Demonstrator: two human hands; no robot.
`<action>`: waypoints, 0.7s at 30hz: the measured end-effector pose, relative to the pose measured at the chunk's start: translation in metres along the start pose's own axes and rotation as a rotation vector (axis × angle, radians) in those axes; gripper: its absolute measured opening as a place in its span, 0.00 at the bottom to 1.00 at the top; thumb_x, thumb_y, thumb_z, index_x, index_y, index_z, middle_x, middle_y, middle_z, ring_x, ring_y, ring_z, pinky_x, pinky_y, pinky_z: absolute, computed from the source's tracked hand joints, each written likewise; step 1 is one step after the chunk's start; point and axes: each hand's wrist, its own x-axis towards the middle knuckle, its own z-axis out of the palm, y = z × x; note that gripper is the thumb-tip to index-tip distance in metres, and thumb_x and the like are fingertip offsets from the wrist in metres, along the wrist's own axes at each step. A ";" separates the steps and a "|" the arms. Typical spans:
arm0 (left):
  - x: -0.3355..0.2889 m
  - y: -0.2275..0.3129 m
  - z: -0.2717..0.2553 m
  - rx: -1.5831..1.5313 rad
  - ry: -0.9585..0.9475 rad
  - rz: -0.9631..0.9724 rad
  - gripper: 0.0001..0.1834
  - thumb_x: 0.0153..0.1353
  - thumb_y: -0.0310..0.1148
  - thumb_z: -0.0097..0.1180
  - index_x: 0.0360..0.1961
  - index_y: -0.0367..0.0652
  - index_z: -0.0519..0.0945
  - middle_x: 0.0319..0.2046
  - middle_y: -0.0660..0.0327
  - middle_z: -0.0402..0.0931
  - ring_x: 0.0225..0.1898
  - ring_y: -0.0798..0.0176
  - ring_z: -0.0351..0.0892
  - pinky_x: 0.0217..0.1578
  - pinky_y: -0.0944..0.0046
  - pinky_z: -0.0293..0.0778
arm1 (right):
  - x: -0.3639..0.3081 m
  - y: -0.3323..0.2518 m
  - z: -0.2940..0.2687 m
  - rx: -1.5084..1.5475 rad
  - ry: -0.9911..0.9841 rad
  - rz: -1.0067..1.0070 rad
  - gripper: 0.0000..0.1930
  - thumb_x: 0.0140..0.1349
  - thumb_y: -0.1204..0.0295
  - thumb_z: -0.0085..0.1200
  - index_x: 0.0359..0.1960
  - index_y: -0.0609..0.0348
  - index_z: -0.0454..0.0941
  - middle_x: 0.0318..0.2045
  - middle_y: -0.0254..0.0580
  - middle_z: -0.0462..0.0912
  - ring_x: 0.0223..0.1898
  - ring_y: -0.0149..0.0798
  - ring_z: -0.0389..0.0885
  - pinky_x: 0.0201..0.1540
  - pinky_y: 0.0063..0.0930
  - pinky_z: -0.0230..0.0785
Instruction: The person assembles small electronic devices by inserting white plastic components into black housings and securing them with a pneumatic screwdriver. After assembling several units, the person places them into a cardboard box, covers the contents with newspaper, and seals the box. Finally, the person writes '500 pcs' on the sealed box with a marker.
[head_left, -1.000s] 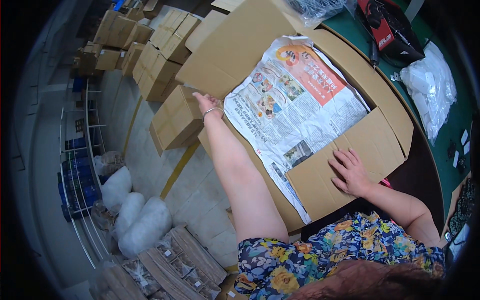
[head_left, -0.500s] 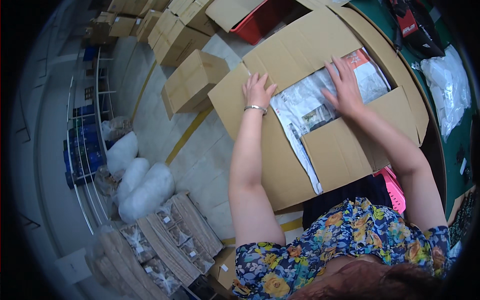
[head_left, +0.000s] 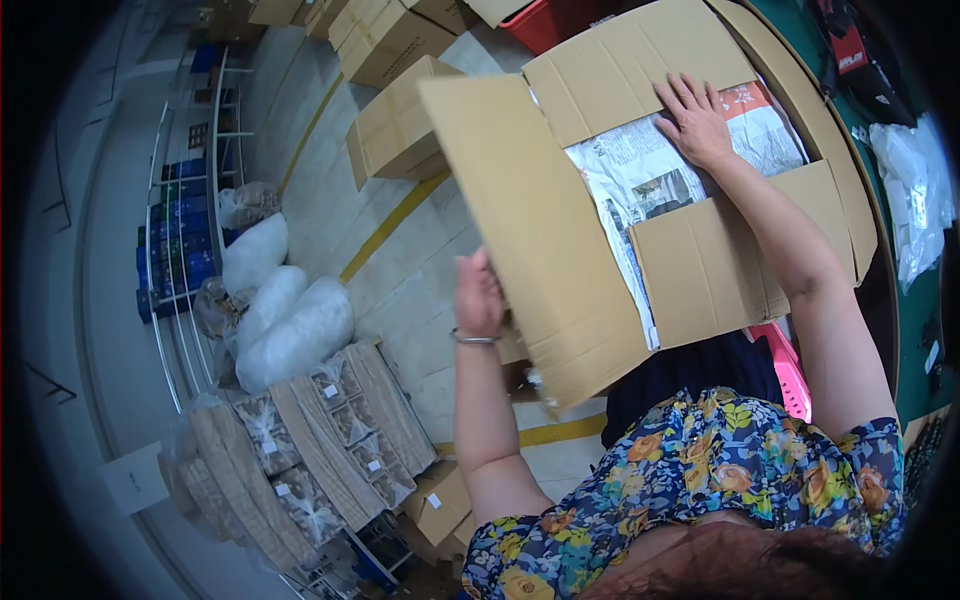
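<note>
A large cardboard box stands before me with its flaps folded inward over printed newspaper. My right hand lies on the newspaper and the inner edge of the far flap, fingers stretched and apart. The wide left flap is tilted up. At its outer edge is my left hand, palm side toward the flap. Its fingers are blurred and partly curled, so whether they grip the cardboard cannot be made out.
Closed cartons stand on the floor at the far left. White plastic-wrapped bundles and stacked cardboard dividers lie to the left, beside a metal rack. A green table at right holds a clear plastic bag. A pink basket is near me.
My left hand has moved from the top of the left flap to its outer edge, toward me. That flap has risen. My right hand still rests on the newspaper, now nearer the far flap.
</note>
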 end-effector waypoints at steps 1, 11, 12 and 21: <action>-0.005 -0.005 0.028 0.091 -0.048 0.079 0.37 0.64 0.55 0.22 0.59 0.30 0.54 0.58 0.48 0.57 0.61 0.56 0.56 0.60 0.58 0.51 | 0.000 -0.005 -0.002 -0.003 -0.014 -0.004 0.28 0.58 0.54 0.45 0.60 0.43 0.57 0.61 0.37 0.57 0.64 0.40 0.50 0.64 0.43 0.37; 0.044 -0.140 0.167 1.589 -0.283 0.393 0.37 0.53 0.53 0.48 0.61 0.46 0.57 0.64 0.50 0.45 0.66 0.49 0.40 0.61 0.42 0.33 | -0.074 0.121 -0.099 0.503 0.140 0.159 0.16 0.61 0.71 0.46 0.50 0.64 0.68 0.46 0.46 0.74 0.49 0.39 0.72 0.52 0.27 0.61; 0.045 -0.139 0.168 1.590 -0.294 0.390 0.37 0.54 0.53 0.48 0.61 0.46 0.57 0.64 0.50 0.45 0.66 0.49 0.40 0.61 0.42 0.32 | -0.113 0.135 -0.119 0.590 0.207 0.344 0.15 0.61 0.70 0.46 0.49 0.64 0.69 0.43 0.45 0.75 0.48 0.36 0.72 0.52 0.24 0.61; 0.046 -0.146 0.154 1.772 -0.340 0.396 0.37 0.54 0.53 0.46 0.61 0.46 0.57 0.64 0.49 0.44 0.65 0.47 0.40 0.60 0.40 0.34 | -0.320 0.213 -0.048 1.520 0.282 1.750 0.33 0.55 0.44 0.47 0.51 0.61 0.67 0.44 0.43 0.75 0.44 0.37 0.75 0.46 0.29 0.67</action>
